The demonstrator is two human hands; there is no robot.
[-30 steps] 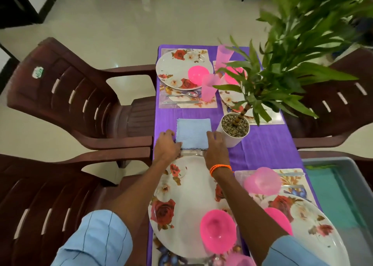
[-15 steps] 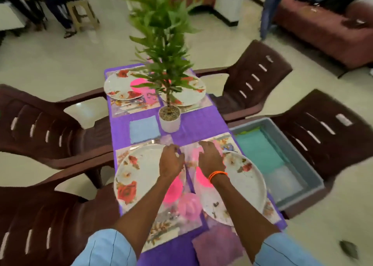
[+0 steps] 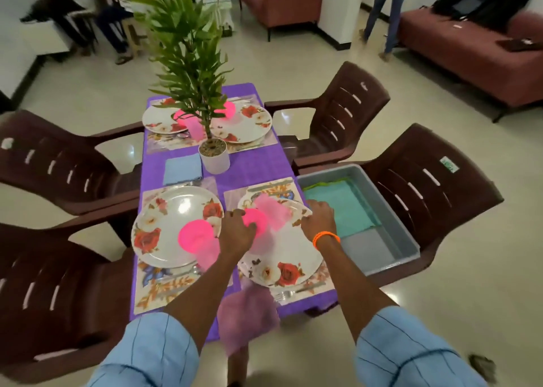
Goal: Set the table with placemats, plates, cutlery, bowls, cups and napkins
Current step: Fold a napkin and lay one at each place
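Four settings around the potted plant (image 3: pixel 214 159) carry placemats, plates and pink ware; one blue napkin (image 3: pixel 182 168) lies left of it, green napkins (image 3: pixel 340 207) remain binned, while left hand (image 3: pixel 236 234) and right hand (image 3: pixel 318 220) hover, grips indiscernible.

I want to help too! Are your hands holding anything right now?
No grip shows. The left hand hovers over the round pink plastic bowl; the right hand reaches toward the grey plastic bin.
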